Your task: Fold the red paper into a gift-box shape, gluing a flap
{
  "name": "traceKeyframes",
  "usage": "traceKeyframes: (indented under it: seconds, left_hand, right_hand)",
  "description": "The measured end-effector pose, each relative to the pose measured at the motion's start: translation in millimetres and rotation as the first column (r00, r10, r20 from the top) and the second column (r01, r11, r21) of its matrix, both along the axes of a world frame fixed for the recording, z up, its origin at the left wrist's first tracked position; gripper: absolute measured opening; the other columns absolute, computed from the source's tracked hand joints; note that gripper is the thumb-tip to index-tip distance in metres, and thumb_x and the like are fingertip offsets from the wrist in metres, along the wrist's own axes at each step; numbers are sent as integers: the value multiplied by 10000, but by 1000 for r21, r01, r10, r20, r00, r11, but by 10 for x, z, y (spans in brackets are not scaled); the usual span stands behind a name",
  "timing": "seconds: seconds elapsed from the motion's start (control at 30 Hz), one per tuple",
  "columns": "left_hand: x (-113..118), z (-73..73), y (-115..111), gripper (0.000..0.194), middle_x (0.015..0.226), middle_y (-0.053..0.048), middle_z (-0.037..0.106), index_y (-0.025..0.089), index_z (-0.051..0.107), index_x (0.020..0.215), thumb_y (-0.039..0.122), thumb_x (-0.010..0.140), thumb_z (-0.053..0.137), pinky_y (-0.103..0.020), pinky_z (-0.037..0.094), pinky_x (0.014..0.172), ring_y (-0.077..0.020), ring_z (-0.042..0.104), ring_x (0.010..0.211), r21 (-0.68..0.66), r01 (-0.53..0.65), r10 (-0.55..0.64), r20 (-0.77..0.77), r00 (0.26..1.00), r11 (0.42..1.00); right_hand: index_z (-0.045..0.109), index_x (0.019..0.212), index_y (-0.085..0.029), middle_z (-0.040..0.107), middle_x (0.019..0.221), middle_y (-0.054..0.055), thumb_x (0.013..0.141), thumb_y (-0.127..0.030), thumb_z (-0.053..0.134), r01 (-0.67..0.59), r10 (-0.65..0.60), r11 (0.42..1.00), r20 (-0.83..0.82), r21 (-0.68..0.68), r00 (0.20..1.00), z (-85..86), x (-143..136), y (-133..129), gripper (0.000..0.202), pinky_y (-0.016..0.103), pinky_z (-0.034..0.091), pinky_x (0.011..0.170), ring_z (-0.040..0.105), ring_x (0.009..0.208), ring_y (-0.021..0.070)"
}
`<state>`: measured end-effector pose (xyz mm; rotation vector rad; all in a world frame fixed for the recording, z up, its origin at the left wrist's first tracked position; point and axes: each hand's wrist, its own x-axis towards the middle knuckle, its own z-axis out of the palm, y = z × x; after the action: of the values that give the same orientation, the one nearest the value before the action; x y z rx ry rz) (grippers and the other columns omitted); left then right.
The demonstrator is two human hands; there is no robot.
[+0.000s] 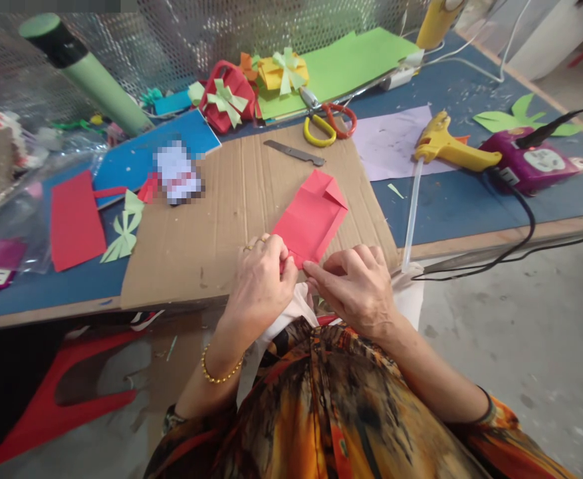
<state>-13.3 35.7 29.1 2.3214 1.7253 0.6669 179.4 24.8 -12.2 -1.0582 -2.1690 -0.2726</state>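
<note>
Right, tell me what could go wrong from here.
The red paper might crease crookedly, with the left hand and right hand working only its near edge. The uncovered metal blade lies just beyond it and could nick a reaching hand. A black cord loops past the table's front edge, so a passing arm might snag it.

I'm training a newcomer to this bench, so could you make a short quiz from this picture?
1. Which lies on the cardboard: A) glue gun, B) knife blade, C) green tube?
2. True or false: the left hand and right hand both touch the folded red paper.
3. What colours are the handles of the scissors?

Key: 1. B; 2. True; 3. Yellow and red.
</note>
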Motion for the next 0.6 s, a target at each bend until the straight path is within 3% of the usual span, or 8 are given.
traceKeyframes:
  seconds: [0.4, 0.6]
  left_hand:
    - [84, 124, 15, 330, 853, -58, 601, 301, 238, 802, 117, 898, 496, -433, 456, 831, -290, 600, 896, -131, -97, 80, -127, 989, 987]
    - [148, 132, 1, 295, 899, -67, 634, 287, 318, 835, 113, 886, 551, -441, 490, 889, -302, 652, 968, -114, -198, 174, -191, 966, 974]
  right_hand:
    - [793, 1054, -257, 656, 812, 25, 1072, -274, 615, -10, 9, 1000, -40, -26, 999, 23, -19, -2, 179, 354, 298, 735, 457, 788, 194]
    - [790, 1076, -252, 653, 826, 30, 1072, -266, 610, -12, 11, 999, -50, -35, 999, 8, -9, -2, 181, 356, 298, 733, 462, 791, 193]
